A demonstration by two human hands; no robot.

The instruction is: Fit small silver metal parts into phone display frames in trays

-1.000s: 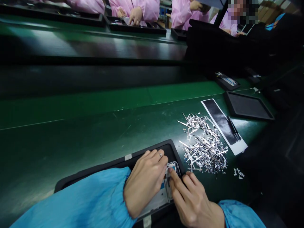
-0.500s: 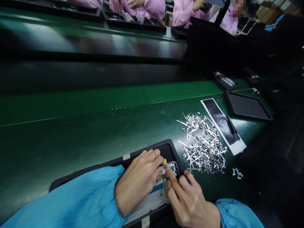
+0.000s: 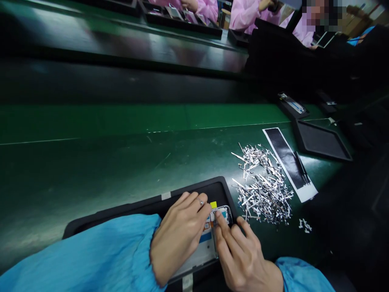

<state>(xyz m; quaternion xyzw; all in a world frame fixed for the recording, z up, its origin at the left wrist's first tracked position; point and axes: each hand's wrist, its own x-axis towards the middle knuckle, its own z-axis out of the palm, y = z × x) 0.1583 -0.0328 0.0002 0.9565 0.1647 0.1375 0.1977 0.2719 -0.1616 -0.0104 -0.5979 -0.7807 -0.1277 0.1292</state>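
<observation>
An opened phone (image 3: 204, 256) with a silver frame and bared inner parts lies in a black padded tray (image 3: 223, 190). My left hand (image 3: 181, 231), with a ring on one finger, curls over the phone's far side, fingers bent and pressed together; its fingertips are partly hidden. My right hand (image 3: 243, 255) is at the phone's right end, the index fingertip pressing on the inner parts near the top and the other fingers bent alongside. Whether a small part sits under that fingertip, I cannot tell. A yellow tab (image 3: 213, 205) sticks out at the phone's far edge.
A heap of small silver strips (image 3: 264, 194) lies right of the tray, with a few small pieces (image 3: 304, 225) nearby. Beyond are a black-and-white sheet (image 3: 287, 160) bearing dark tweezers (image 3: 300, 167), and another black tray (image 3: 323, 140). People in pink sleeves (image 3: 243, 16) work across the bench.
The view has shifted slightly, so the bench things appear a little farther right. Both hands keep nearly the same grip on the phone; the yellow tab shows more.
</observation>
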